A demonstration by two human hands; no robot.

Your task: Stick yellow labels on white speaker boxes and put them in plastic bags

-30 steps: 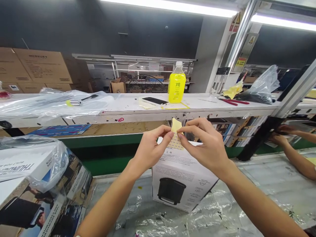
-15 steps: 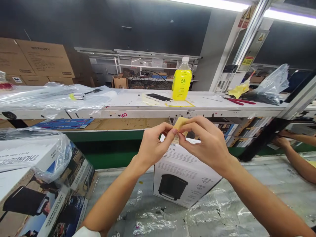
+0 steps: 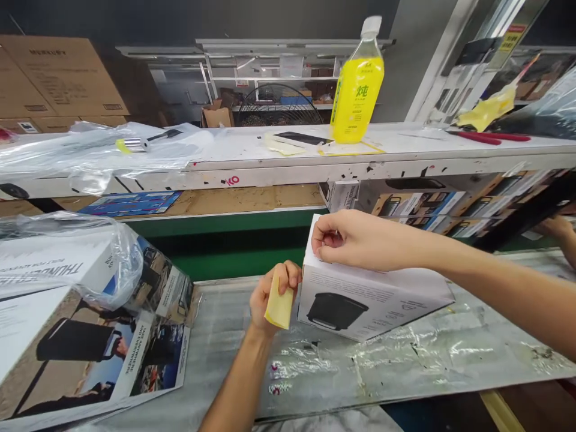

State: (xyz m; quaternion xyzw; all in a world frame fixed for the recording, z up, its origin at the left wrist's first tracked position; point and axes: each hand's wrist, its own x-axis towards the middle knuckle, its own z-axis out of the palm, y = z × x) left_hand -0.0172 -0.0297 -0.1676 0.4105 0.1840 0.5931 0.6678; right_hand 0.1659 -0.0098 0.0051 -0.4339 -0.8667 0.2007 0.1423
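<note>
A white printed box [image 3: 378, 300] with a picture of a black device on its side stands on the film-covered bench. My left hand [image 3: 272, 294] is closed around a folded yellow paper [image 3: 279, 305], close to the box's left edge. Above it, my right hand [image 3: 348, 239] rests at the top left corner of the box, its fingers curled and pressed together against the white top. Anything between those fingertips is hidden or too small to make out.
Larger printed boxes [image 3: 90, 348] under clear plastic stand on the left. A white shelf [image 3: 270, 171] runs across, bearing a yellow drink bottle [image 3: 357, 90], a phone [image 3: 301, 138], red-handled pliers [image 3: 490, 138] and plastic film. Another person's hand [image 3: 558, 228] shows at the right.
My hands have parted: the left has moved down with the yellow paper, while the right has come down onto the box top. The view has shifted lower and closer.
</note>
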